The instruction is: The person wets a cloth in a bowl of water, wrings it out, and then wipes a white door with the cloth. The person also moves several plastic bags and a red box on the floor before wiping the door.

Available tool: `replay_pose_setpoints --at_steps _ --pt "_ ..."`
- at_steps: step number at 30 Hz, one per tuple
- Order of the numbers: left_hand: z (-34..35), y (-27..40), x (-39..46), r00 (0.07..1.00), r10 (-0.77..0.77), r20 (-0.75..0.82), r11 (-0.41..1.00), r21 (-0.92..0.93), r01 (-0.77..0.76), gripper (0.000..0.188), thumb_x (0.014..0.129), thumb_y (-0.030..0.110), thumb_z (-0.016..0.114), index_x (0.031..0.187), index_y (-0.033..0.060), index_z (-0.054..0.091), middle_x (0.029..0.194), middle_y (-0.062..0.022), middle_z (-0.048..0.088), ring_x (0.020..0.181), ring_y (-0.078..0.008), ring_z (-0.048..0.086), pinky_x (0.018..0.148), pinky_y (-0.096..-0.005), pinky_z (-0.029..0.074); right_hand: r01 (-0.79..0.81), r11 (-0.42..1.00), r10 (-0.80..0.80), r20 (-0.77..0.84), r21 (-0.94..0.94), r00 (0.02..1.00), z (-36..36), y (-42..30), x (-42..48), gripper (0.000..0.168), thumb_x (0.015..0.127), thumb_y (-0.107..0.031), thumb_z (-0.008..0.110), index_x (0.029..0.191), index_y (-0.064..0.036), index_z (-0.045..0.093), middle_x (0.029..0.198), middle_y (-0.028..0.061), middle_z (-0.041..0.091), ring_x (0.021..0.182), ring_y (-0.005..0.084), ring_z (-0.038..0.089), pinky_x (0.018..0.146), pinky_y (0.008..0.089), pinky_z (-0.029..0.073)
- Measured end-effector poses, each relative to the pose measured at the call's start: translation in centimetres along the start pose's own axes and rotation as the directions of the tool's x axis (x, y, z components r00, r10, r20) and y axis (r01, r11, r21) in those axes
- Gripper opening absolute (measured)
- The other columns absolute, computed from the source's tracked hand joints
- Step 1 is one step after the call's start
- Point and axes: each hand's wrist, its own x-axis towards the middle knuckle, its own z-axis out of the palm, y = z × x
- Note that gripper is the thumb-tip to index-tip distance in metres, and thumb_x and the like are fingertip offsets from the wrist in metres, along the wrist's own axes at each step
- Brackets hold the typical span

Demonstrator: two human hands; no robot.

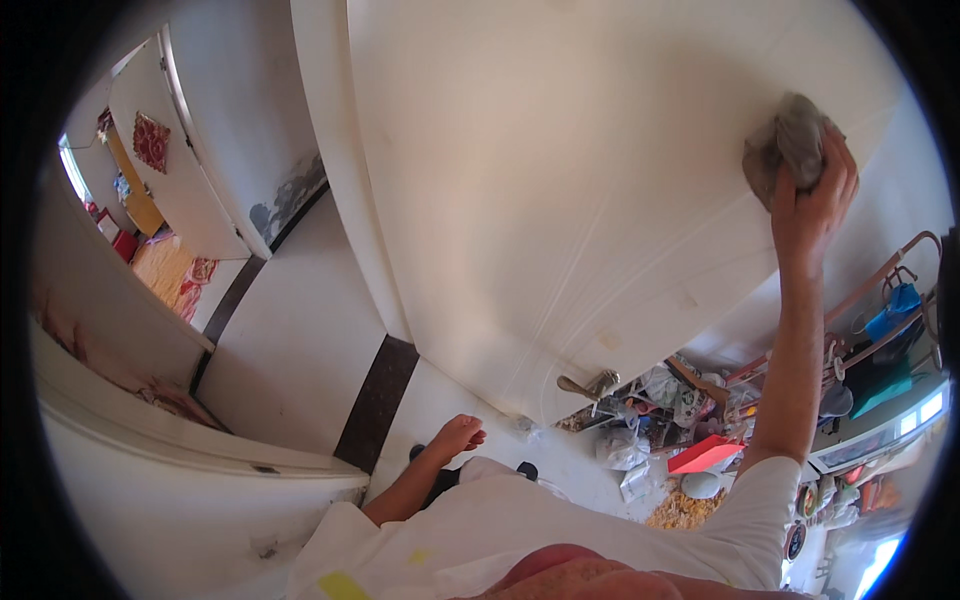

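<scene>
My right hand [814, 214] reaches far up and grips a bunched grey cloth [799, 139]. The cloth lies against the upper part of a white door [510, 180], near its free edge. Thin pale streaks curve across the door's lower half. A metal lever handle [589, 385] sits low in the picture on the same door, well away from both hands. Down by my waist, my left hand [457, 437] hangs in a loose fist with nothing visible in it. Its nearest neighbour is the pale floor below.
A dark threshold strip [376, 401] crosses the doorway at left. Beyond the door's edge stand a pink metal rack [874, 281] with hanging items, plastic bags [622, 448] and a red box [703, 454]. Another open door [176, 161] with a red ornament shows at upper left.
</scene>
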Motion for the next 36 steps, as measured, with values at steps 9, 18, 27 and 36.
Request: replay_pose_setpoints --at_steps 9,18,27,36 --pt "-11.0 4.2 2.9 1.000 -0.014 -0.025 1.000 0.006 0.015 0.033 0.101 0.035 0.053 0.115 0.0047 0.054 0.100 -0.0081 0.066 0.088 -0.0152 0.065 0.077 -0.0307 0.054 0.223 0.922 -0.338 0.377 0.316 0.862 13.5 -13.9 -6.9 0.038 0.073 -0.007 0.067 0.111 -0.012 0.062 0.130 0.0114 0.057 0.123 0.0339 0.052 0.099 0.0461 0.043" --pt "-16.7 5.5 3.9 1.000 -0.020 -0.011 0.999 0.030 0.020 0.031 0.101 0.036 0.053 0.108 0.0061 0.056 0.096 -0.0056 0.067 0.081 -0.0115 0.064 0.071 -0.0271 0.054 0.420 0.836 -0.539 0.387 0.353 0.748 17.6 -14.8 -3.4 0.036 0.073 -0.010 0.065 0.108 -0.015 0.065 0.130 0.0094 0.057 0.123 0.0309 0.052 0.097 0.0453 0.045" --pt "-11.7 5.3 5.5 1.000 -0.022 -0.003 0.997 -0.075 0.022 0.030 0.099 0.033 0.055 0.110 0.0052 0.055 0.097 -0.0061 0.066 0.081 -0.0122 0.064 0.071 -0.0279 0.054 0.406 0.914 -0.405 0.043 -0.018 0.913 17.4 -10.3 15.1 0.021 0.089 -0.007 0.062 0.109 -0.010 0.066 0.118 0.0160 0.062 0.116 0.0325 0.056 0.101 0.0487 0.043" --pt "-7.0 13.6 5.7 0.626 0.777 -0.060 0.552 0.543 -0.633 0.023 0.092 0.008 0.061 0.111 -0.0017 0.052 0.094 -0.0139 0.063 0.081 -0.0249 0.064 0.071 -0.0316 0.053 0.346 0.776 -0.621 0.544 0.527 0.563 13.8 -14.8 -9.6 0.030 0.075 -0.011 0.067 0.104 -0.011 0.063 0.134 0.0116 0.055 0.130 0.0326 0.046 0.106 0.0466 0.039"
